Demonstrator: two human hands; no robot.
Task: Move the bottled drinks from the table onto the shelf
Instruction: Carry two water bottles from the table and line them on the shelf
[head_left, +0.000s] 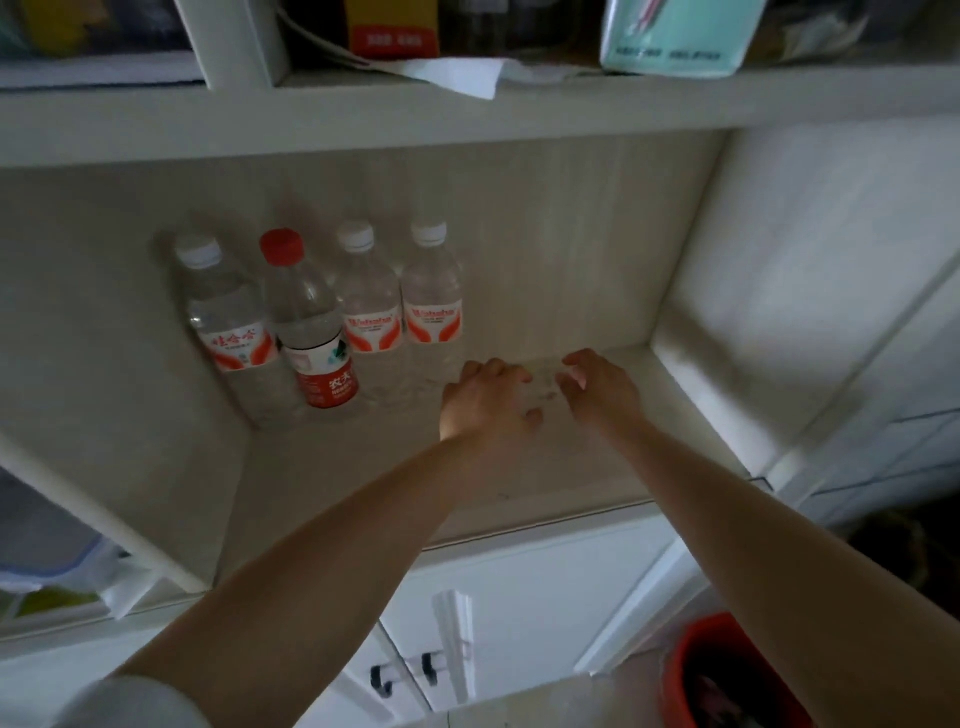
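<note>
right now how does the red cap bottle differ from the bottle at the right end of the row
The red cap bottle has a red cap and a label that is white above and solid red below, set low on its body. The right-end bottle has a white cap and a white label with red swooshes, set higher up. Both are clear, upright, and stand at the back of the shelf.

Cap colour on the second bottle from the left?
Red cap, clearest in the head view.
</note>
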